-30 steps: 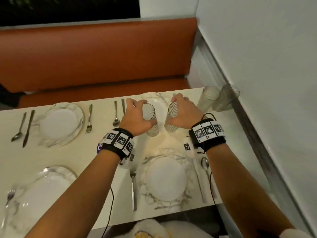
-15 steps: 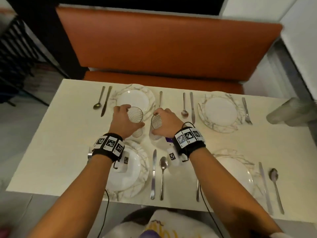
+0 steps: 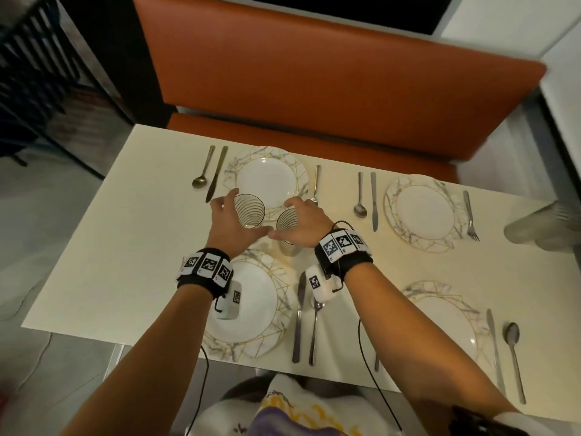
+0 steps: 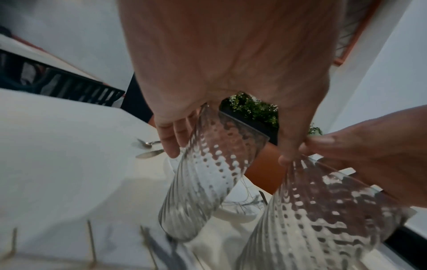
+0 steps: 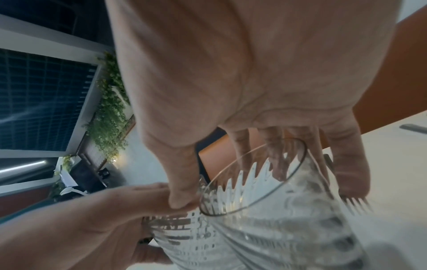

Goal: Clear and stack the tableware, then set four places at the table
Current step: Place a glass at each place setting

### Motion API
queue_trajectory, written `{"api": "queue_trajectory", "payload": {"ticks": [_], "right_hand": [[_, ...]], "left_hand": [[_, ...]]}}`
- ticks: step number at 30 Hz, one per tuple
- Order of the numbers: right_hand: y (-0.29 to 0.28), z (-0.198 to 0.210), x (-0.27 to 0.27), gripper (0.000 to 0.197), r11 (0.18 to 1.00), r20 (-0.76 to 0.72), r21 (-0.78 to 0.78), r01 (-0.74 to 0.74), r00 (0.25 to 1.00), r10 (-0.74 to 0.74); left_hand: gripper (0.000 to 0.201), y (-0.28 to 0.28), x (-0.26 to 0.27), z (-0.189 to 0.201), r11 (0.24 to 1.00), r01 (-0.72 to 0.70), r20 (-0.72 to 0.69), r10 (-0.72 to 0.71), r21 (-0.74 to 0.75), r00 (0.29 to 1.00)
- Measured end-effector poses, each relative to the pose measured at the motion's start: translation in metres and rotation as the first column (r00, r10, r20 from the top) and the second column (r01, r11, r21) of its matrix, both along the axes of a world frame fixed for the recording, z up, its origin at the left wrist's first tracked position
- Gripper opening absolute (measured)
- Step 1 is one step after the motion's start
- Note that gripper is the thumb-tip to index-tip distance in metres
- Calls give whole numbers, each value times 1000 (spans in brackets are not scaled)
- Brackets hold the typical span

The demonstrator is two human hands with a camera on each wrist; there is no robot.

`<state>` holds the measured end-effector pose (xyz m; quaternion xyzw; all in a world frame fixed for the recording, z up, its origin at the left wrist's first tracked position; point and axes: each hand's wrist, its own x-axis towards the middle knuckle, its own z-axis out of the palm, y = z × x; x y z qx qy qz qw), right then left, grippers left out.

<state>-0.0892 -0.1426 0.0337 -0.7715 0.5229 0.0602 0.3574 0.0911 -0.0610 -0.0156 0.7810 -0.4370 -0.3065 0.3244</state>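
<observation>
I hold two clear ribbed glasses side by side over the table, between the far-left plate point(image 3: 267, 180) and the near-left plate point(image 3: 251, 309). My left hand point(image 3: 245, 215) grips the left glass point(image 3: 251, 209), fingers on its far side and thumb on the near side; in the left wrist view the hand point(image 4: 228, 155) holds this glass point(image 4: 208, 173) tilted. My right hand point(image 3: 279, 220) grips the right glass point(image 3: 290, 247); the right wrist view shows the fingers point(image 5: 351, 173) curled behind that glass point(image 5: 265, 219). The two thumbs touch.
Four marbled plates, including the far-right point(image 3: 423, 212) and near-right point(image 3: 440, 328) ones, lie with knives, spoons and forks beside them on the cream table point(image 3: 125, 247). Blurred glasses point(image 3: 534, 228) stand at the right edge. An orange bench point(image 3: 314, 89) runs behind.
Both hands carried their glasses from the table's right end to the left pair of plates. They now sit a little further out, between those two plates.
</observation>
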Motion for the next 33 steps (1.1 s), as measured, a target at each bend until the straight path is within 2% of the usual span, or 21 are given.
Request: {"api": "queue_trajectory", "payload": {"ticks": [3, 5, 7, 9, 15, 23, 33], "right_hand": [[-1, -3, 3, 78, 999, 8, 11, 31, 999, -31], [0, -5, 3, 72, 999, 23, 28, 40, 999, -40], [0, -6, 1, 70, 998, 37, 34, 55, 998, -56], [0, -7, -1, 70, 997, 36, 40, 66, 997, -67], [1, -9, -5, 68, 995, 41, 53, 89, 995, -91], [6, -5, -10, 69, 994, 24, 67, 91, 995, -93], [12, -1, -20, 64, 993, -14, 94, 76, 997, -75]], "left_hand": [[122, 4, -7, -5, 983, -180, -155, 175, -21, 972], [110, 5, -8, -9, 956, -288, -230, 270, -49, 935], [91, 6, -4, -10, 940, -333, -250, 306, -73, 919], [85, 6, 5, -9, 936, -345, -239, 320, -72, 917], [81, 3, 41, -1, 941, -332, -123, 322, -72, 939], [80, -3, 69, -4, 955, -297, -46, 296, -19, 954], [86, -5, 74, -10, 963, -268, -43, 268, 2, 963]]}}
